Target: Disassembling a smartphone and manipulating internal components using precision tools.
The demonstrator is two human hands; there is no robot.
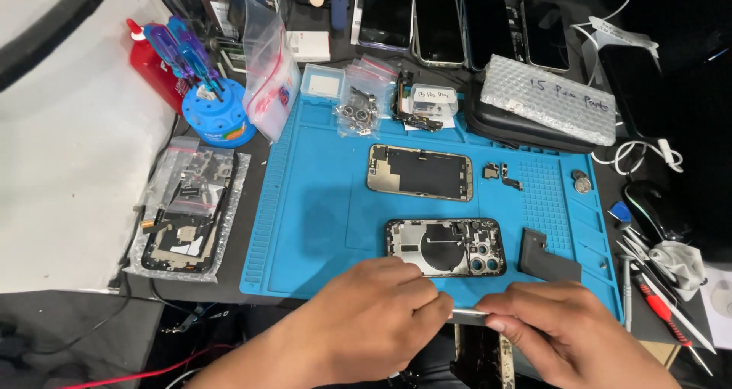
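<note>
Presently your left hand (374,320) and right hand (560,324) both pinch a thin metal tool (469,313), fingers curled; opened phone housing (446,247) just beyond on blue mat (320,213)

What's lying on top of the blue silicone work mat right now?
On the blue silicone work mat: a gold phone frame, an opened dark phone housing, a black L-shaped battery. Both hands cover its near edge.

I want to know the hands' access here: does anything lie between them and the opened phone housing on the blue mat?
Nothing visible does. The left hand and right hand pinch a thin silver metal tool just below the opened black phone housing; only bare blue silicone mat lies between. The dark L-shaped battery sits off to the housing's right.
</note>
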